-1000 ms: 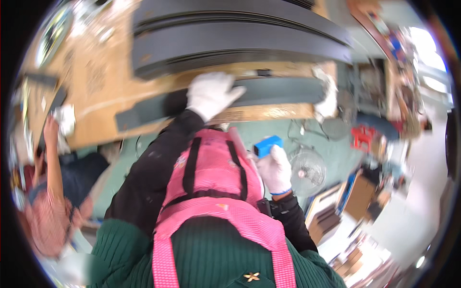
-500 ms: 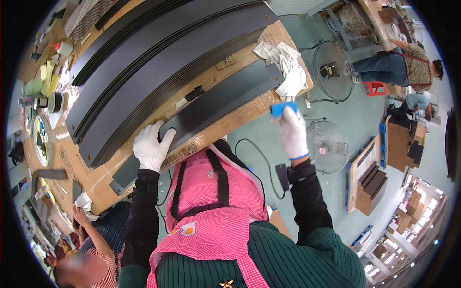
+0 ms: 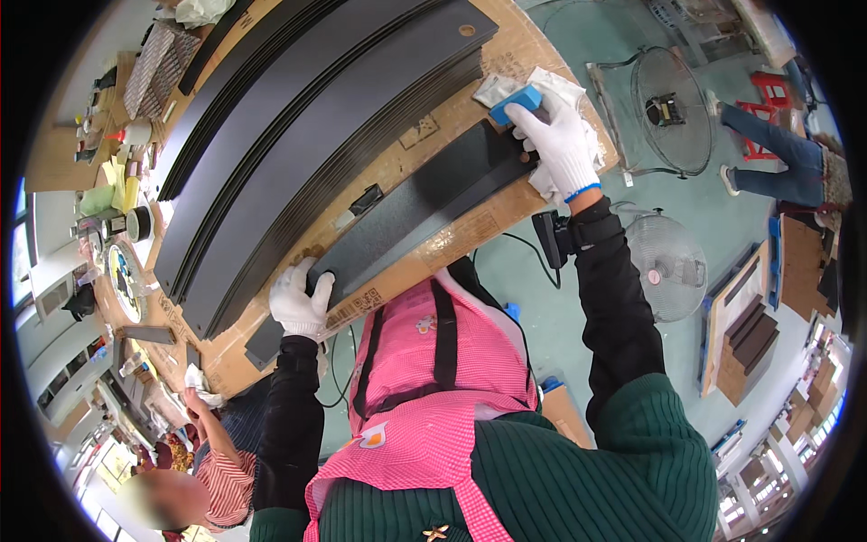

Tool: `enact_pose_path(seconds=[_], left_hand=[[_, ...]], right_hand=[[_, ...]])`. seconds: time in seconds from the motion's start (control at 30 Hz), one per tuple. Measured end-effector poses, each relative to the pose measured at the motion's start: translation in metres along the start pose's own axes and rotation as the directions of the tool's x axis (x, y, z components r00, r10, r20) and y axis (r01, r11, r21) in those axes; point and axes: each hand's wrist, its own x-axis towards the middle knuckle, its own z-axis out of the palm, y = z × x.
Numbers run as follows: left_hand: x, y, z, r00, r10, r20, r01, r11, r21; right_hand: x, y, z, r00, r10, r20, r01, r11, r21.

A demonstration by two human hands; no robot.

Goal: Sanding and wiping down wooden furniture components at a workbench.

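A long dark grey panel [image 3: 424, 203] lies along the near edge of the cardboard-covered table. My left hand [image 3: 301, 300], in a white knitted glove, grips its left part, thumb on the top face and fingers along the far side. At the panel's right end is my right hand [image 3: 562, 140], also gloved, with a small blue block [image 3: 516, 105] pinched in its fingers. The block is at the panel's far right corner; whether it touches the surface I cannot tell. Crumpled white cloth [image 3: 558, 86] lies beside and partly beneath that hand.
Stacks of long dark panels [image 3: 325, 117] fill the table's far side. A small black piece [image 3: 366, 199] sits between them and the near panel. Floor fans [image 3: 666, 266] stand to the right. At lower left, another person [image 3: 230, 470] works at the table.
My right hand has moved up and inward with the blue block, from beyond the table edge to the panel's right end. My left hand keeps its hold on the panel. The view has shifted.
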Motion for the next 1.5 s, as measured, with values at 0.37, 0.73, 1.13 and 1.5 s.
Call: enact_pose_path(seconds=[0.37, 0.73, 1.13, 1.5], left_hand=[[-0.001, -0.003, 0.003, 1.0, 0.005, -0.011, -0.005, 1.0, 0.019], [0.0, -0.003, 0.002, 1.0, 0.015, -0.021, -0.015, 1.0, 0.024], [0.0, -0.002, -0.004, 0.997, 0.078, 0.014, -0.078, 0.997, 0.009], [-0.022, 0.034, -0.025, 0.988, 0.14, 0.058, -0.149, 0.971, 0.186]], right_hand=[[-0.019, 0.03, -0.016, 0.992, -0.121, 0.031, 0.122, 0.884, -0.452], [0.007, 0.001, -0.002, 0.986, -0.14, 0.089, 0.152, 0.977, -0.148], [-0.068, 0.042, -0.051, 0.997, 0.045, -0.064, -0.019, 0.932, 0.363], [-0.044, 0.06, -0.056, 0.98, 0.126, -0.153, 0.009, 0.741, 0.672]])
